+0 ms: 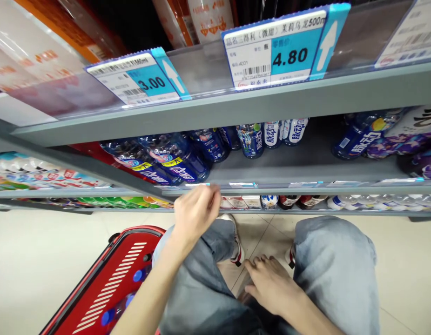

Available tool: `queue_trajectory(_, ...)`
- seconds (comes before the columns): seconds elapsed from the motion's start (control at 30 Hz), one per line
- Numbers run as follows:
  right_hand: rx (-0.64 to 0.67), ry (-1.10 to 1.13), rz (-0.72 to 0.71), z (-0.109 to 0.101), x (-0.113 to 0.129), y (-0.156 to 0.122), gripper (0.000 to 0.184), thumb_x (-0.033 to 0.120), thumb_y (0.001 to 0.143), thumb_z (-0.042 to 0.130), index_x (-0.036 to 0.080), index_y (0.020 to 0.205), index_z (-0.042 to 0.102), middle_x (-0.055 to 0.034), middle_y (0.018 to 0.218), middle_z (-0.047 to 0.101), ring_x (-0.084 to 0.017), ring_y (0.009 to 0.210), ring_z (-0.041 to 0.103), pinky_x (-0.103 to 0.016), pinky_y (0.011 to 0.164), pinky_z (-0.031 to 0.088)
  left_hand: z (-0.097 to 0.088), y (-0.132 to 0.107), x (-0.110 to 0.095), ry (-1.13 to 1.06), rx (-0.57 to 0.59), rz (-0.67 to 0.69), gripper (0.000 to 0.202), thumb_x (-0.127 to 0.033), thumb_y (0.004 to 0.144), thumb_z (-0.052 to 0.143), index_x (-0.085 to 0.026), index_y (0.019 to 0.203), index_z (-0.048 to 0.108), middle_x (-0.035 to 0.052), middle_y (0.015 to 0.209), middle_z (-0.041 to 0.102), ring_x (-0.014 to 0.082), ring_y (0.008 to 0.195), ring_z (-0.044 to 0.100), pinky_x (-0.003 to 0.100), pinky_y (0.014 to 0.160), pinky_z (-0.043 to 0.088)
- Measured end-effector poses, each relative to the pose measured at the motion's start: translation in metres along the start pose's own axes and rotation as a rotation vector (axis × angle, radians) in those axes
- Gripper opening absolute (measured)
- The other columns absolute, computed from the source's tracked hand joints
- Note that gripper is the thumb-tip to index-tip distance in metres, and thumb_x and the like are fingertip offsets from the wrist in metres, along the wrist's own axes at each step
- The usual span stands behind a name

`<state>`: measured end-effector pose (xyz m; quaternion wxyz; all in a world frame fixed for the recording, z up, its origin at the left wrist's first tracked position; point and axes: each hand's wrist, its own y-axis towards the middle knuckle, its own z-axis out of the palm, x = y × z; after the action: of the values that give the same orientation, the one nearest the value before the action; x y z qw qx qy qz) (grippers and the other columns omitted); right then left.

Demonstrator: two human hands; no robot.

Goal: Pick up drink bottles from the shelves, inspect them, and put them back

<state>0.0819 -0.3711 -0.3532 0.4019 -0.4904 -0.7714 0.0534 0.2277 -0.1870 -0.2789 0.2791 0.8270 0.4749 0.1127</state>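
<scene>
My left hand is raised in front of the lower shelf's front edge, its fingers curled in a loose fist. Nothing shows sticking out of it. Just behind it, blue-labelled drink bottles stand on the shelf, with more small bottles farther back. Between my knees hangs my right hand, palm down, its fingers slightly bent and apart. No held thing is visible in it; a dark, unclear patch lies beneath.
A red shopping basket with blue-capped bottles stands at my left. Overhead, the upper shelf's edge carries price tags. Other bottles occupy the right side. A lowest shelf runs near the tiled floor.
</scene>
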Motion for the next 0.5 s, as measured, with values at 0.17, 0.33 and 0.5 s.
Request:
queue_trajectory(0.17,0.006,-0.052,-0.043,0.01,0.0,0.006,0.05,0.03,0.092,0.063,0.01,0.138,0.057,-0.0222,0.118,0.07,-0.039,0.114,0.064,-0.053,0.101,0.049,-0.033,-0.101,0.044,-0.026,0.221,-0.052,0.021,-0.023,0.087,0.058,-0.023,0.067,0.059,-0.0039,0.053,0.054,0.0112,0.048,0.052,0.024,0.054,0.042)
queue_trajectory(0.33,0.027,-0.123,-0.042,0.014,0.006,0.017,0.048,0.035,0.091,0.063,0.013,0.134,0.06,-0.0191,0.113,0.072,-0.036,0.109,0.067,-0.049,0.097,0.051,-0.033,-0.162,0.034,-0.053,-0.25,-0.628,0.01,-0.024,0.079,0.068,-0.02,0.077,0.059,-0.0095,0.048,0.042,0.0089,0.042,0.04,0.023,0.05,0.037)
queue_trajectory(0.5,0.071,-0.194,-0.034,0.015,0.014,0.027,0.047,0.039,0.091,0.063,0.015,0.13,0.062,-0.0175,0.114,0.073,-0.035,0.109,0.068,-0.046,0.094,0.052,-0.033,-0.178,0.023,-0.228,-0.366,-0.898,0.015,-0.026,0.077,0.069,-0.019,0.077,0.056,-0.0074,0.056,0.048,0.0108,0.05,0.044,0.025,0.055,0.039)
